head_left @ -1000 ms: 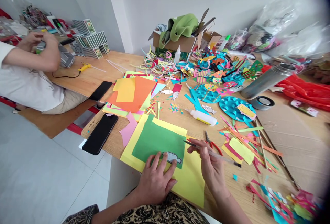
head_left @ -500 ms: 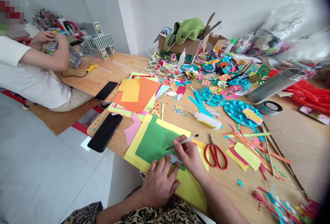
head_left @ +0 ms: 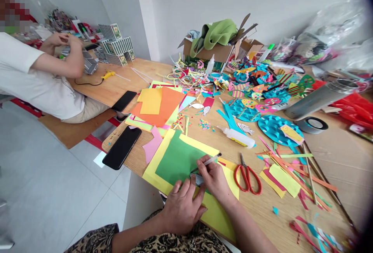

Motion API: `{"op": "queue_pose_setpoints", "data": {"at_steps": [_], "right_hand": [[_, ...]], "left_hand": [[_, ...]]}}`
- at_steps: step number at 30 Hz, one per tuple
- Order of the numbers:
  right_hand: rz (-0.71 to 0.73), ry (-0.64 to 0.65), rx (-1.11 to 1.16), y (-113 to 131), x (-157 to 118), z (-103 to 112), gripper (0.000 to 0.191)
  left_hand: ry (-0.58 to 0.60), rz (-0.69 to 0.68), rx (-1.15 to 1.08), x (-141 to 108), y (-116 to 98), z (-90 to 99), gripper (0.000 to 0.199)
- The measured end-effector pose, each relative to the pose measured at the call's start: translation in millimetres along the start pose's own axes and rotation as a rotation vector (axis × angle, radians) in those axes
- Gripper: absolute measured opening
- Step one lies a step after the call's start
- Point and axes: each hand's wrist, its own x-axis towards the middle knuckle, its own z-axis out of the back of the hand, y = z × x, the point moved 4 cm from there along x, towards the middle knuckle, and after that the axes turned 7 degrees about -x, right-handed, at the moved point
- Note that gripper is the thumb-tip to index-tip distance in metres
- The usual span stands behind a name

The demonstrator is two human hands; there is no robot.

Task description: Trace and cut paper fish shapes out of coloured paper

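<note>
My right hand [head_left: 215, 175] is closed round a pen [head_left: 212, 160], its dark tip low at the edge of a small grey cutout [head_left: 198, 179]. That cutout lies on a green paper sheet [head_left: 175, 160], partly hidden by my fingers. Spread fingers of my left hand [head_left: 182, 206] lie flat, their tips pressing on the cutout. Under the green sheet is yellow paper [head_left: 217, 216]. Red-handled scissors [head_left: 247, 177] rest to the right of my right hand. Beyond the paper lies a white glue bottle [head_left: 239, 137].
Phones [head_left: 122, 148] and stacked coloured paper [head_left: 166, 107] lie to the left. Paper strips [head_left: 294, 163], a blue scalloped disc [head_left: 275, 129], a metal flask [head_left: 320, 97] and a tape roll [head_left: 312, 125] are at the right. A co-worker [head_left: 49, 78] sits at the far left.
The pen tip has come down from the green sheet to the edge of the cutout. My left hand stays on the cutout. The whole view has shifted slightly.
</note>
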Motion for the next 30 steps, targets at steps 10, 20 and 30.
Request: {"op": "queue_pose_setpoints", "data": {"at_steps": [10,20,30], "right_hand": [[0.002,0.012,-0.004,-1.9,1.4,-1.3,0.034],[0.013,0.003,-0.007,-1.4,1.4,-0.5,0.035],[0.034,0.007,-0.019,1.0,1.8,-1.2,0.035]], "left_hand": [[0.029,0.004,-0.021,1.5,0.3,1.8,0.050],[0.039,0.011,-0.036,2.5,0.4,2.4,0.050],[0.053,0.014,-0.037,1.8,0.8,0.1,0.050]]}}
